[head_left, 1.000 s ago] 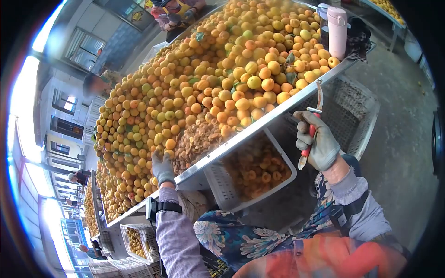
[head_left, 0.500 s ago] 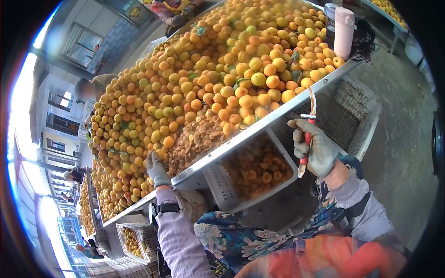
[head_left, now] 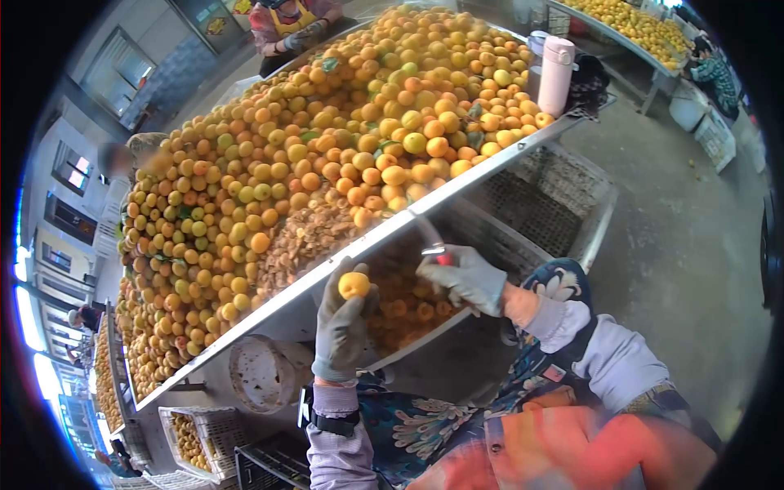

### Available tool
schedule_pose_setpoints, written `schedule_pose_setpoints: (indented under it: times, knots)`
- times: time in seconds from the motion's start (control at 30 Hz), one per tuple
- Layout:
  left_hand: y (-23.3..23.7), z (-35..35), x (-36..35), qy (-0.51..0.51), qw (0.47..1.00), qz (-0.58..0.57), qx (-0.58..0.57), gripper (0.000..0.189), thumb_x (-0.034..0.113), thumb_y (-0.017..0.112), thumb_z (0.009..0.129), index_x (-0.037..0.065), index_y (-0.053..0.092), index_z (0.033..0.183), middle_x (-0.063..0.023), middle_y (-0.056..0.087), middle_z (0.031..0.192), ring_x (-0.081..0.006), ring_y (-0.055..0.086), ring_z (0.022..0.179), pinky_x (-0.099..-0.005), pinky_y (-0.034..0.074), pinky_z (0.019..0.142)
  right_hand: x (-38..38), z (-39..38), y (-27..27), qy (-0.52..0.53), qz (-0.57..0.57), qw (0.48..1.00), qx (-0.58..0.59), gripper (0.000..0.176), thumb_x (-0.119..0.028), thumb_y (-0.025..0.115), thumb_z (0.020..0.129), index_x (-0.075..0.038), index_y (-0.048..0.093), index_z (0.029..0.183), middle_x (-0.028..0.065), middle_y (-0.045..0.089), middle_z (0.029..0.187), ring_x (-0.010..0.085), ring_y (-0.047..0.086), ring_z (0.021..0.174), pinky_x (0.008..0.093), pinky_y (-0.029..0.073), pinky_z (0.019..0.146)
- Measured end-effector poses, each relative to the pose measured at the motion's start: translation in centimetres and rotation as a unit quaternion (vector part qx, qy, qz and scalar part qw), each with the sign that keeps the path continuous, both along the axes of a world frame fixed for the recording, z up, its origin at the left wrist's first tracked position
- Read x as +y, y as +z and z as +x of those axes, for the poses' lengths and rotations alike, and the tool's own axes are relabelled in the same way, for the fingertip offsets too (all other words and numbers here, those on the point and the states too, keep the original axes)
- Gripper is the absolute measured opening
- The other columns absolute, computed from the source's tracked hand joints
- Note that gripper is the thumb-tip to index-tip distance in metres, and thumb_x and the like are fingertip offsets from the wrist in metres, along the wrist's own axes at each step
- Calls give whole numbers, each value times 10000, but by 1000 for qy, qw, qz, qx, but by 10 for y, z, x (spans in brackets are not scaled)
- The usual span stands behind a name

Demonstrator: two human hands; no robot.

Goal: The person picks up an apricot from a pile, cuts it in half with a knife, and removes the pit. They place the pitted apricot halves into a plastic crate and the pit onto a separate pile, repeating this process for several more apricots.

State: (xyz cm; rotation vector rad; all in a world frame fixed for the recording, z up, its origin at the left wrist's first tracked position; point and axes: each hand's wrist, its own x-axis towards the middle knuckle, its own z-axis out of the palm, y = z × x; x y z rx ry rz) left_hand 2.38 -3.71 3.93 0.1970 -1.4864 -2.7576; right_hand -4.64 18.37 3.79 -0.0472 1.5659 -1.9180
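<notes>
My left hand (head_left: pixel 336 333), in a grey glove, grips a yellow apricot (head_left: pixel 354 285) between thumb and fingers, just in front of the table edge. My gloved right hand (head_left: pixel 474 282) is closed around a curved knife (head_left: pixel 444 257) with a red handle; its blade points up and towards the table, apart from the apricot. Below both hands, halved apricots (head_left: pixel 404 317) fill a pale plastic crate (head_left: pixel 433 335). A large heap of apricots (head_left: pixel 327 135) covers the sloping table, with a brown pile of pits (head_left: pixel 304 238) by its near edge.
The metal table edge (head_left: pixel 359 247) runs diagonally before me. A pink bottle (head_left: pixel 556 77) stands at its right end, above another crate (head_left: pixel 600 208). At lower left are a dirty white bucket (head_left: pixel 263 371) and a crate of apricots (head_left: pixel 216 441). A person (head_left: pixel 286 28) works across the table.
My left hand has left the heap and come back over the crate, now with an apricot. My right hand has brought the knife left and lower, towards the left hand. The view has shifted.
</notes>
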Motion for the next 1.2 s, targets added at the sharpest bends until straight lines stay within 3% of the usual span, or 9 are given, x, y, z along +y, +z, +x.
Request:
schedule_pose_setpoints:
  times: [0.13, 0.23, 0.47, 0.53, 0.63, 0.77, 0.83, 1.0, 1.2]
  knots:
    - [-12, 7, 15, -42, 999, -33, 0, 579, 100, 648, 864, 19, 397, 1380, -95, 554, 1240, -158, 570, 1046, -275, 484, 917, -10, 12, -26, 101, 26, 989, 107, 127, -218, 633, 881, -98, 598, 906, -61, 528, 704, 5, 444, 616, 182, 367, 526]
    - [-7, 9, 15, -33, 977, -201, 69, 535, 97, 654, 865, -6, 432, 1341, -80, 563, 1208, -159, 577, 1024, -267, 483, 888, -10, 17, -29, 167, 93, 957, 218, 155, -235, 632, 879, -86, 592, 876, -48, 523, 702, 28, 459, 642, 206, 394, 562]
    - [-22, 9, 8, -82, 992, -89, 28, 540, 112, 669, 865, -11, 441, 1338, -80, 585, 1188, -150, 566, 1063, -267, 455, 935, -15, 25, -14, 198, 176, 911, 316, 219, -258, 644, 840, -51, 576, 857, 21, 532, 662, 107, 485, 611, 278, 432, 589]
    - [-32, 4, 4, -96, 975, -172, 106, 556, 128, 688, 858, -15, 445, 1337, -82, 587, 1193, -147, 562, 1077, -262, 440, 956, -18, 25, -7, 199, 226, 912, 279, 237, -267, 643, 826, -46, 564, 857, 62, 525, 655, 136, 503, 604, 311, 434, 592]
    - [-27, 9, 7, -85, 988, -99, 77, 569, 152, 699, 855, -18, 447, 1335, -81, 586, 1193, -145, 560, 1077, -262, 438, 957, -20, 27, -10, 177, 231, 903, 315, 243, -276, 624, 835, -44, 558, 855, 98, 531, 671, 180, 524, 613, 338, 435, 601]
    - [-15, 14, 12, -72, 985, -123, 94, 591, 186, 711, 850, -24, 445, 1334, -85, 592, 1181, -150, 567, 1062, -263, 444, 947, -23, 32, -14, 157, 261, 884, 356, 217, -257, 597, 855, -43, 567, 869, 115, 567, 718, 217, 561, 658, 354, 440, 621]
    - [-9, 16, 15, -74, 996, -37, 29, 597, 226, 705, 857, -27, 447, 1331, -91, 597, 1169, -156, 576, 1045, -271, 452, 940, -26, 32, -25, 133, 299, 863, 386, 180, -221, 573, 865, -43, 575, 894, 139, 595, 772, 269, 587, 717, 362, 459, 666]
    - [-19, 17, 17, -73, 996, -48, 20, 608, 288, 691, 867, -30, 451, 1327, -100, 599, 1162, -170, 582, 1040, -289, 455, 943, -42, 31, -80, 95, 276, 878, 380, 166, -193, 566, 873, -36, 586, 921, 146, 618, 820, 271, 613, 779, 349, 481, 724]
    - [-27, 15, 24, -34, 998, -11, 46, 622, 264, 692, 869, -14, 418, 1353, -121, 590, 1176, -181, 585, 1047, -304, 461, 942, -44, 30, -39, 108, 284, 880, 364, 184, -205, 580, 877, -29, 596, 928, 122, 632, 801, 219, 609, 750, 333, 480, 704]
